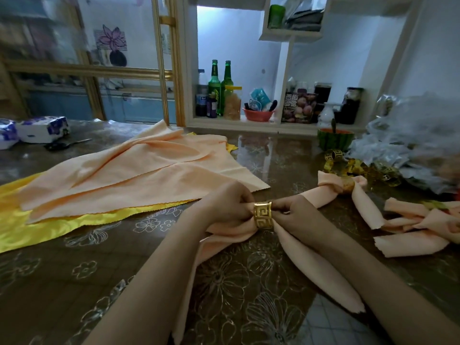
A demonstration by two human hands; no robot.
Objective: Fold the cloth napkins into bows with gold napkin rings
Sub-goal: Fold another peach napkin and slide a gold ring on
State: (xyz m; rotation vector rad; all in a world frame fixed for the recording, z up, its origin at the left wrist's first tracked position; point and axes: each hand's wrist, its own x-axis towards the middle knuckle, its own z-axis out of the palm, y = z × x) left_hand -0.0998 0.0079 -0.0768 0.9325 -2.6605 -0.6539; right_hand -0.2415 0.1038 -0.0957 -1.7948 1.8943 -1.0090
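Note:
A peach napkin point(306, 260) is gathered through a gold napkin ring point(263, 214) with a key pattern, its two tails hanging toward me. My left hand point(227, 207) pinches the napkin on the ring's left side. On the ring's right side, my right hand point(296, 212) grips the bunched cloth. Two finished peach bows lie to the right, one point(348, 188) with a gold ring behind my right hand, another point(418, 227) near the table's right edge. A pile of flat peach napkins point(134, 170) lies on yellow cloth point(32, 230) at left.
Loose gold rings point(334, 155) sit by a heap of clear plastic bags point(410, 140) at right, beside a watermelon-patterned bowl point(334, 139). Scissors point(64, 145) and tissue packs point(42, 129) lie far left. Shelves with green bottles point(220, 85) stand behind the brown floral table point(99, 282).

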